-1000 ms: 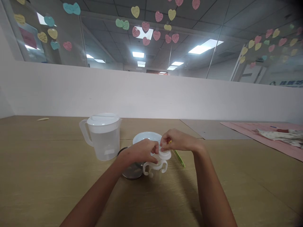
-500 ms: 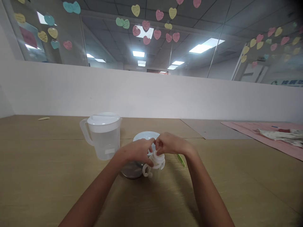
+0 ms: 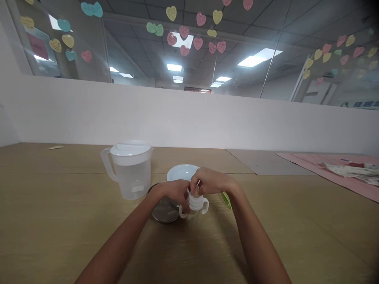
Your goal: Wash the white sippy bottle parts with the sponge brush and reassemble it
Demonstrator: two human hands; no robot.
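A clear baby bottle (image 3: 196, 204) with a white collar and two curved white handles stands in front of me. My left hand (image 3: 178, 191) is closed around its left side near the collar. From above, my right hand (image 3: 209, 181) pinches the bottle's clear teat (image 3: 196, 192), its fingertips partly covering it. Just left of the bottle, partly under my left wrist, lies a round metal dish (image 3: 165, 213). Behind both hands sits a white bowl (image 3: 181, 172), its front hidden by them.
A lidded translucent pitcher (image 3: 133, 173) with liquid in it stands at the left. Right of my right wrist lies a slim green object (image 3: 226, 200). A pink cloth (image 3: 299, 161) bearing other fabric covers the far right. A white wall (image 3: 189, 118) rises behind the table.
The bottle has turned and become more upright, with its right handle now out to the side. My left hand has dropped slightly; the right hand stays at the top.
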